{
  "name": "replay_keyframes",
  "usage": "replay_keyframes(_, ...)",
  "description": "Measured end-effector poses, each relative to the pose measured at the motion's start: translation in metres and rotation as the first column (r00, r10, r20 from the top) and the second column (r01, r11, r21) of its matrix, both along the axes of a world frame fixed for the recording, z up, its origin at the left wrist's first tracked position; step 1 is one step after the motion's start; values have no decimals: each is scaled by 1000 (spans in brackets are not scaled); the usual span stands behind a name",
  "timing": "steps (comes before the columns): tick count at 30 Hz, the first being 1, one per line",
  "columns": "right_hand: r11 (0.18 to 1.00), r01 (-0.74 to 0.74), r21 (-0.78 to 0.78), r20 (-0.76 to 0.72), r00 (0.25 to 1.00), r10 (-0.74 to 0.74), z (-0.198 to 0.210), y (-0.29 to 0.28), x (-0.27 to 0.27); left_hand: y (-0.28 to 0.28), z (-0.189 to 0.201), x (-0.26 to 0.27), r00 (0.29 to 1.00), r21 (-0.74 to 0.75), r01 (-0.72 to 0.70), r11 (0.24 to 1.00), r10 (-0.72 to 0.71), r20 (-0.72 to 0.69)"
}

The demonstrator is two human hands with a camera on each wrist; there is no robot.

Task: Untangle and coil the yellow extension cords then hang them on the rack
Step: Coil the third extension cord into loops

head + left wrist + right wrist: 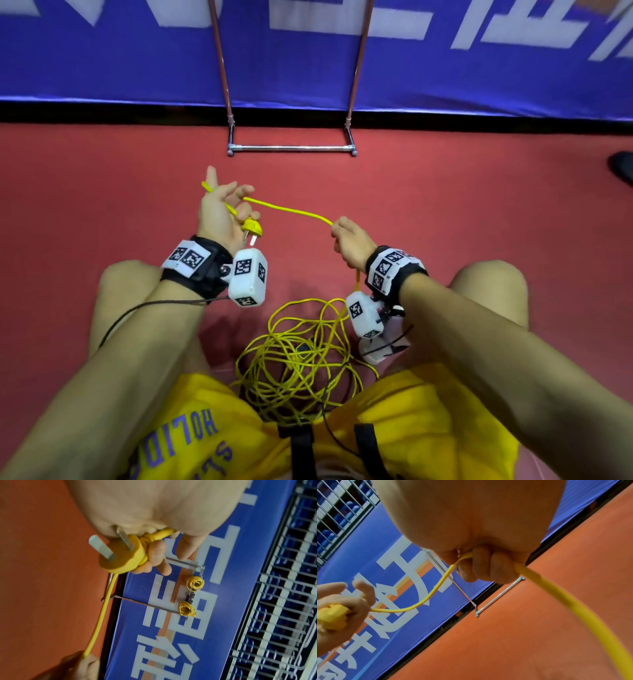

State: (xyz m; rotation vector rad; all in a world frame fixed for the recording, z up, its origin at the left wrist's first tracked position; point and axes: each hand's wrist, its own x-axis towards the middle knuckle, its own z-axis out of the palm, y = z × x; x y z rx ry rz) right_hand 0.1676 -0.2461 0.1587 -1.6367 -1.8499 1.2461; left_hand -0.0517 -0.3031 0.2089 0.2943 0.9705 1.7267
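Observation:
My left hand [226, 209] holds the yellow plug [252, 228] of an extension cord, its metal prongs pointing back toward my wrist; in the left wrist view the fingers [154, 555] curl round the plug [120, 559]. The yellow cord [291, 209] runs in a slack arc to my right hand [349, 240], whose fingers [488, 563] are curled round it. From there the cord [565, 601] drops to a tangled yellow pile [301, 356] on the floor between my knees. Two coiled yellow cords [195, 583] [187, 608] hang on the rack's top bar.
The metal rack [291, 148] stands ahead on the red floor against a blue banner [102, 61]. A dark shoe [621, 164] shows at the right edge. My bare knees flank the pile, and black camera cables hang from both wrists.

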Motion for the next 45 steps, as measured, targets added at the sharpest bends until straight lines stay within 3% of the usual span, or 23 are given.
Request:
replay_keyframes(4, 997, -59, 48, 63, 996, 56, 34, 2, -3, 1, 21, 13, 984, -33, 48, 998, -53, -172)
replay_keyframes(12, 956, -226, 188, 207, 960, 187, 112, 5, -13, 11, 89, 28, 953, 48, 105, 993, -86, -291)
replay_keyframes(21, 931, -291, 221, 212, 946, 246, 185, 4, -20, 22, 143, 45, 827, 60, 139, 989, -83, -556)
replay_keyframes(24, 907, -361, 215, 254, 918, 305, 196, 5, -22, 28, 144, 43, 733, 47, 127, 991, -62, -678)
replay_keyframes(29, 822, -520, 232, 326, 838, 439, 198, 16, -29, 37, 144, 38, 495, -5, 133, 991, -71, -866)
replay_keyframes(32, 792, -568, 223, 277, 816, 507, 190, 23, -31, 45, 136, 36, 380, -7, 188, 982, -79, -922)
replay_keyframes(34, 794, -577, 194, 249, 811, 529, 185, 28, -31, 52, 133, 32, 347, -16, 232, 973, -98, -933)
replay_keyframes(38, 775, -603, 188, 256, 792, 554, 176, 33, -35, 61, 131, 25, 373, -15, 301, 953, -133, -918)
replay_keyframes(40, 784, -593, 185, 227, 802, 553, 170, 34, -39, 62, 128, 24, 333, 8, 304, 953, -99, -938)
replay_keyframes(45, 792, -559, 247, 173, 829, 531, 166, 37, -48, 62, 112, 21, 62, -52, 228, 972, -67, -996)
